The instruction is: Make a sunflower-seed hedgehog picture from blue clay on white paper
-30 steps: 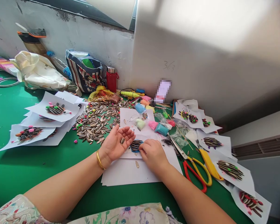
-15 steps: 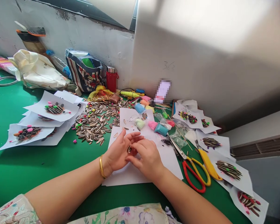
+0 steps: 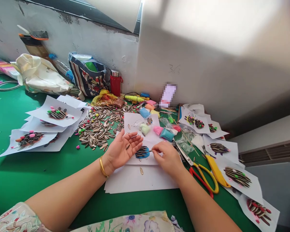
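Observation:
My left hand is palm up with its fingers stretched out, and a sunflower seed rests loose on the palm. My right hand pinches another sunflower seed between thumb and forefinger, at the right edge of a blue clay shape. Rows of striped seeds are stuck into that clay, which lies on a white paper sheet. The left fingers partly hide its left side. A pale loose seed lies on the paper below.
A heap of sunflower seeds spreads behind my left hand. Clay packets lie behind the right hand. Scissors and a yellow comb-edged tool are at the right. Finished seed pictures lie along both sides. A red flask stands by the wall.
My hands have moved apart. The right hand has gone right, from the left palm to the blue clay, with a seed in its fingers. The seed-covered clay now shows.

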Tool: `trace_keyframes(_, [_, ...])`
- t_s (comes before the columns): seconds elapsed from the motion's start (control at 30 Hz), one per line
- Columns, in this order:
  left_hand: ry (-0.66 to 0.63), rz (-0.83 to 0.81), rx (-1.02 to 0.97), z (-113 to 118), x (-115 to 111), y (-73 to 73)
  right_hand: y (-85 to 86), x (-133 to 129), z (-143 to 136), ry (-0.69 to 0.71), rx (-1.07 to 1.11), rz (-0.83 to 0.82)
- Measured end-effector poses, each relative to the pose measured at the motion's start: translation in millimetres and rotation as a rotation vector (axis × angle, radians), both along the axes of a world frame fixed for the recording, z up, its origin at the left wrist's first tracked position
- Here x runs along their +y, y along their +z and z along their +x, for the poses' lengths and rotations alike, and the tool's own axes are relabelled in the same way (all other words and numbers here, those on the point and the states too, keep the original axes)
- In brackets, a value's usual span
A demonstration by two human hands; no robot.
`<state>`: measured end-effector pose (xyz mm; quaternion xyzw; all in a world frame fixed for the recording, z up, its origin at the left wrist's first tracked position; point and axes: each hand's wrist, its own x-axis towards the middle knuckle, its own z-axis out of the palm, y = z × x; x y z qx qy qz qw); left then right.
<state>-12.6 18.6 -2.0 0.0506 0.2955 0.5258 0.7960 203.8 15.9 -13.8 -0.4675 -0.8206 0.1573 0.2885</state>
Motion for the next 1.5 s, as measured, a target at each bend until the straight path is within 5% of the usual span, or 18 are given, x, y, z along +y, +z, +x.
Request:
trace_keyframes(0.63, [0.068,-0.065,0.005,-2,5,-3.2,-21.1,-2,-15,0.011,-0.193,0.062])
trace_keyframes(1.27, [0.045,-0.034,0.014,-2,4,-6.3,-18.7,-4,-13,0.027,-0.19,0.061])
trace_keyframes(1.5, [-0.062,0.05,-0.053,5,-5,-6.1,-5.2,-18,-26,0.047,-0.06,0.21])
